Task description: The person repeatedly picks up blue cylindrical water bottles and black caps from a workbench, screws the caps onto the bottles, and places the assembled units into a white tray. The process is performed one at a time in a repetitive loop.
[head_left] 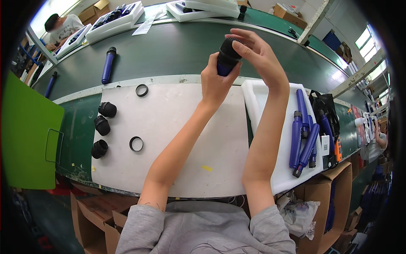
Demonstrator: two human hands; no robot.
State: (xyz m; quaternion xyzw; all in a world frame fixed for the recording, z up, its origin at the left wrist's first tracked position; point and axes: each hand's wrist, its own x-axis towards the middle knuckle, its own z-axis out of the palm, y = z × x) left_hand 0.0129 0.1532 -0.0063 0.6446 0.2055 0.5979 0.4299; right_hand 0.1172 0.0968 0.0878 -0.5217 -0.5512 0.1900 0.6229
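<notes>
My left hand (pixel 216 82) is closed around the blue body of a microphone (pixel 227 57), held up over the far edge of the white work sheet. My right hand (pixel 263 57) curls over its black mesh head, thumb against the side and fingers round the top. Much of the body is hidden in my left hand. On the sheet's left side sit several black microphone heads (pixel 102 125), including one lower head (pixel 100 149). Beside them lie two black rings, a far ring (pixel 142 90) and a nearer ring (pixel 136 144).
To the right, a white foam tray (pixel 279 180) holds several blue microphone bodies (pixel 308 146). A black bag (pixel 325 111) and an orange device (pixel 338 150) lie beyond it. One blue microphone (pixel 108 65) rests on the green belt (pixel 169 51). A green panel (pixel 29 131) stands left; a person (pixel 65 29) sits far left.
</notes>
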